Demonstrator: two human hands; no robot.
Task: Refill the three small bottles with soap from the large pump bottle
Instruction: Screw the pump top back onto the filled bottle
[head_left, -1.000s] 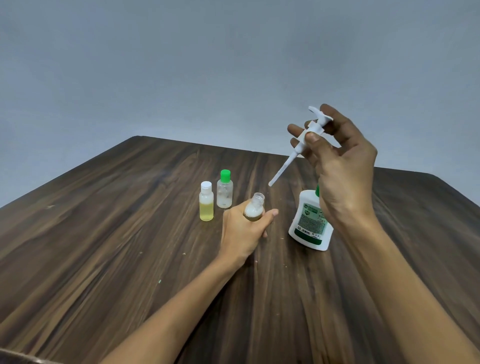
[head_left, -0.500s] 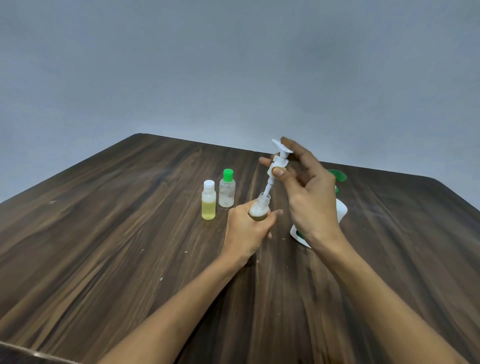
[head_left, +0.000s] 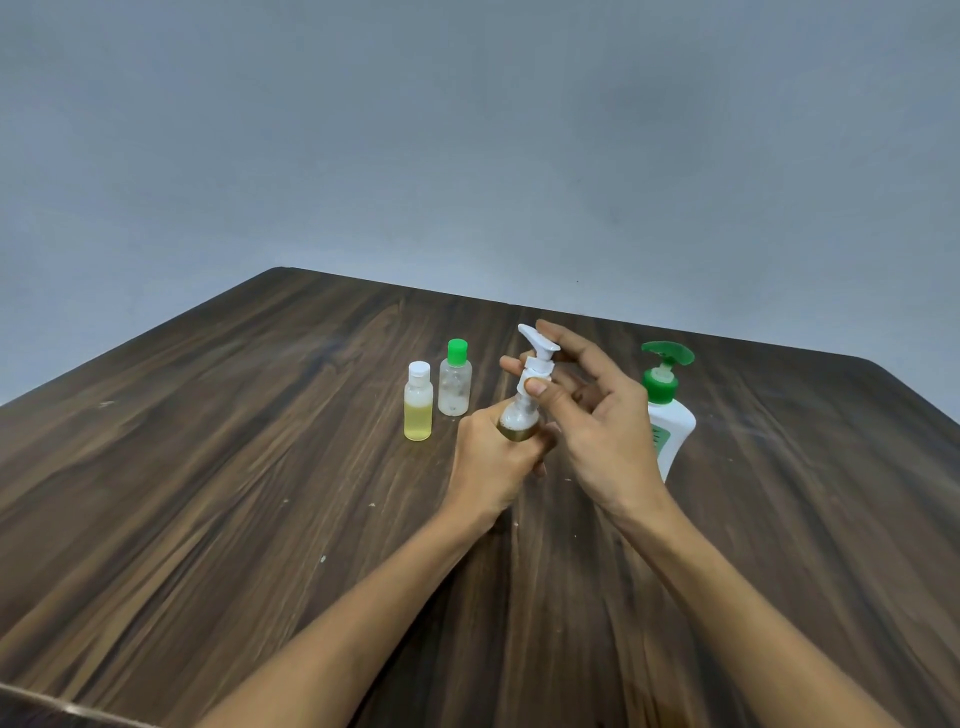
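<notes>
My left hand (head_left: 493, 462) grips a small clear bottle (head_left: 518, 422) upright on the wooden table (head_left: 208, 467). My right hand (head_left: 592, 415) pinches a white pump head (head_left: 535, 364) whose tube goes down into that bottle's neck. Two more small bottles stand just left of my hands: one with a white cap and yellow liquid (head_left: 418, 402), one clear with a green cap (head_left: 455, 385). The large white pump bottle (head_left: 670, 415) with a green pump stands behind my right hand, partly hidden by it.
The table's far edge (head_left: 571, 312) meets a plain grey wall. A light strip shows at the table's near left corner (head_left: 52, 701). A few small pale specks lie on the wood.
My right hand brought the white pump head down from high above the large bottle and lowered its tube into the small bottle that my left hand holds. The large bottle now shows its green pump.
</notes>
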